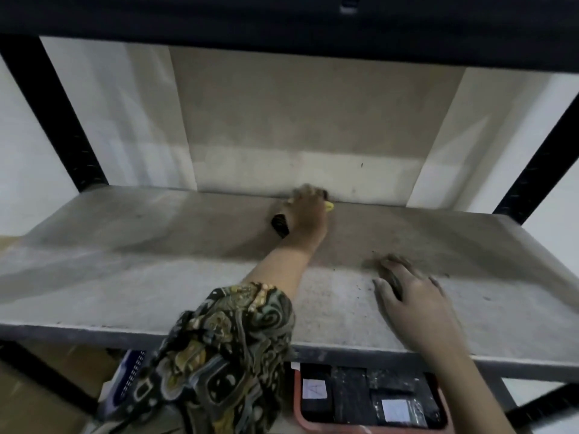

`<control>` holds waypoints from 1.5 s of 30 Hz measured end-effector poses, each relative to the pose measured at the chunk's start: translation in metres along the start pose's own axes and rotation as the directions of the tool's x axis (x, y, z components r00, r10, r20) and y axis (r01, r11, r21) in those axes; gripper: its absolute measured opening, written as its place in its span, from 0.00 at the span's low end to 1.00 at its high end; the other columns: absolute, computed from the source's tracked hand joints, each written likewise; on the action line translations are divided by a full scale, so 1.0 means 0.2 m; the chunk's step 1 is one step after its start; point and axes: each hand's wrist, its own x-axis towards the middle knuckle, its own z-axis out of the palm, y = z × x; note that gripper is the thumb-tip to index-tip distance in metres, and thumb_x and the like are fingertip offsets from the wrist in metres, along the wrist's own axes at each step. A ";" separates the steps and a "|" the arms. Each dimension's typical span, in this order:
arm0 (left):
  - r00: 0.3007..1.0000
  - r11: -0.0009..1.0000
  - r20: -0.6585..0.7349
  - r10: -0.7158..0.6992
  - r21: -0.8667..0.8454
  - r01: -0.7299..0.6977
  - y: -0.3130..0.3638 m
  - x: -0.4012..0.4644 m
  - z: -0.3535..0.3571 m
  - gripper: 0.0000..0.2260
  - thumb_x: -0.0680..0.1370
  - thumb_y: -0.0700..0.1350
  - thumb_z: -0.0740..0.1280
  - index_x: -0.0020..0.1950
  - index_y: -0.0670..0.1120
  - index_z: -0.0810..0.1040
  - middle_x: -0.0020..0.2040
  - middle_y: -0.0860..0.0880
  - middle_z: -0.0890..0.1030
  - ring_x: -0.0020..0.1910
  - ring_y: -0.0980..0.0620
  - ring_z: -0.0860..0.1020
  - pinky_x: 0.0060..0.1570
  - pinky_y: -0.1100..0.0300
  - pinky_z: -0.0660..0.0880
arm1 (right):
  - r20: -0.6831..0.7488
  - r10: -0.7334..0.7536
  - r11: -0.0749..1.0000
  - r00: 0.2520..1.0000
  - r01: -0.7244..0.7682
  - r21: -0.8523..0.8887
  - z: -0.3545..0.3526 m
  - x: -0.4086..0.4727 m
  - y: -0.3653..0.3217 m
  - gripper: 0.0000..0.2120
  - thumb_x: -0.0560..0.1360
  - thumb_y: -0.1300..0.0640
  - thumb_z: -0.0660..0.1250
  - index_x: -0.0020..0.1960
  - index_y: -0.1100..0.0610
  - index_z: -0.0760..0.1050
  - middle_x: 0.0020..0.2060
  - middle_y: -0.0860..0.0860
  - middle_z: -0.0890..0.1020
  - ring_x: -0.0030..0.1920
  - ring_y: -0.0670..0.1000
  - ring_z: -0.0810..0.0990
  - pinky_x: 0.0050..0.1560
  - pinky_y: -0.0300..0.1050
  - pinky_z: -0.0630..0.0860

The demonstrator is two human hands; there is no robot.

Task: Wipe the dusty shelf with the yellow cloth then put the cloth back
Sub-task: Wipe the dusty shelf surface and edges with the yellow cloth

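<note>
Left hand (308,214) grip clamped on yellow cloth (329,206) at dusty grey shelf (125,277) rear; right hand (413,296) flat, fingers apart. 1 label below reads "A" (314,388).

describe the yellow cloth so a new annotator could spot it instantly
Start at the wide grey dusty shelf board of the black metal rack, and follow the patterned-sleeved left arm to the back wall. The yellow cloth peeks out under that left hand, the only bright yellow thing there.

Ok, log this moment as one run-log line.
step: wiping | left hand: shut on yellow cloth, at shelf back edge | right hand: open, flat on shelf front | dust: remains
</note>
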 end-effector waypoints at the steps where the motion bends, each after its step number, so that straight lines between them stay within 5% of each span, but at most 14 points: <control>1: 0.997 0.997 -0.025 -0.078 -0.008 0.078 -0.07 0.03 -0.01 0.15 0.80 0.41 0.54 0.66 0.43 0.69 0.67 0.41 0.69 0.66 0.39 0.67 0.58 0.44 0.69 | -0.003 -0.004 1.000 1.000 0.004 0.000 0.00 0.00 0.00 0.20 0.77 0.46 0.57 0.68 0.48 0.67 0.70 0.45 0.68 0.71 0.48 0.65 0.72 0.53 0.58; 9: 0.944 0.948 -0.113 -0.310 0.034 0.315 -0.97 -0.07 -0.24 0.14 0.80 0.49 0.57 0.60 0.43 0.74 0.58 0.38 0.75 0.55 0.36 0.76 0.51 0.45 0.73 | 0.030 0.002 1.000 1.000 -0.001 -0.015 -0.02 0.00 -0.02 0.21 0.77 0.45 0.55 0.68 0.47 0.66 0.71 0.45 0.67 0.70 0.48 0.65 0.72 0.53 0.59; 14: 0.942 0.936 -0.116 -0.316 0.126 0.329 -1.13 -0.25 -0.45 0.17 0.77 0.42 0.60 0.66 0.48 0.71 0.63 0.40 0.73 0.59 0.38 0.74 0.55 0.48 0.72 | 0.078 -0.029 0.999 0.997 0.030 -0.012 -0.02 0.03 -0.21 0.22 0.77 0.45 0.56 0.70 0.46 0.64 0.70 0.49 0.69 0.69 0.54 0.67 0.72 0.55 0.58; 17: 0.967 0.978 -0.148 -0.209 -0.012 0.209 -0.93 -0.31 -0.44 0.26 0.75 0.39 0.64 0.72 0.52 0.65 0.74 0.45 0.64 0.67 0.43 0.71 0.61 0.49 0.71 | 0.159 -0.143 0.990 0.977 0.138 0.040 0.04 0.06 -0.47 0.23 0.78 0.46 0.55 0.71 0.49 0.62 0.64 0.54 0.76 0.64 0.54 0.73 0.71 0.56 0.59; 21: 0.995 0.994 -0.038 0.095 -0.047 -0.096 -0.59 -0.31 -0.27 0.21 0.80 0.48 0.57 0.73 0.48 0.64 0.75 0.46 0.62 0.72 0.46 0.64 0.69 0.52 0.64 | 0.205 -0.245 0.969 0.948 0.246 0.024 0.17 0.07 -0.73 0.23 0.78 0.46 0.55 0.71 0.51 0.62 0.68 0.52 0.72 0.69 0.52 0.67 0.73 0.55 0.50; 26: 0.991 0.990 0.048 0.127 0.050 -0.129 -0.61 -0.27 -0.20 0.21 0.79 0.54 0.57 0.72 0.51 0.65 0.74 0.49 0.65 0.72 0.47 0.64 0.66 0.48 0.65 | 0.190 -0.263 0.965 0.946 0.256 0.061 0.24 0.07 -0.77 0.24 0.79 0.45 0.52 0.72 0.53 0.61 0.73 0.51 0.63 0.73 0.50 0.59 0.72 0.55 0.54; 32: 0.989 0.989 0.000 -0.145 -0.026 0.145 -0.86 -0.17 -0.27 0.20 0.80 0.55 0.55 0.71 0.50 0.66 0.73 0.47 0.65 0.70 0.44 0.65 0.64 0.44 0.64 | 0.198 -0.281 0.960 0.939 0.271 0.077 0.24 0.05 -0.75 0.25 0.80 0.45 0.50 0.74 0.53 0.57 0.76 0.48 0.55 0.75 0.46 0.50 0.74 0.48 0.47; 37: 0.948 0.952 -0.087 -0.306 0.001 0.307 -1.25 -0.13 -0.35 0.15 0.80 0.49 0.57 0.64 0.47 0.72 0.63 0.43 0.73 0.59 0.38 0.72 0.53 0.46 0.71 | 0.191 -0.277 0.960 0.942 0.266 0.081 0.23 0.05 -0.75 0.25 0.79 0.45 0.50 0.74 0.51 0.57 0.76 0.46 0.54 0.75 0.45 0.50 0.75 0.48 0.47; 45: 0.806 0.803 -0.271 -0.526 0.155 0.575 -1.79 -0.36 -0.56 0.13 0.79 0.42 0.57 0.60 0.43 0.75 0.57 0.38 0.77 0.57 0.36 0.75 0.51 0.47 0.74 | 0.181 -0.248 0.967 0.952 0.233 0.101 0.23 0.05 -0.77 0.24 0.79 0.46 0.52 0.73 0.51 0.58 0.75 0.46 0.57 0.74 0.47 0.56 0.73 0.48 0.55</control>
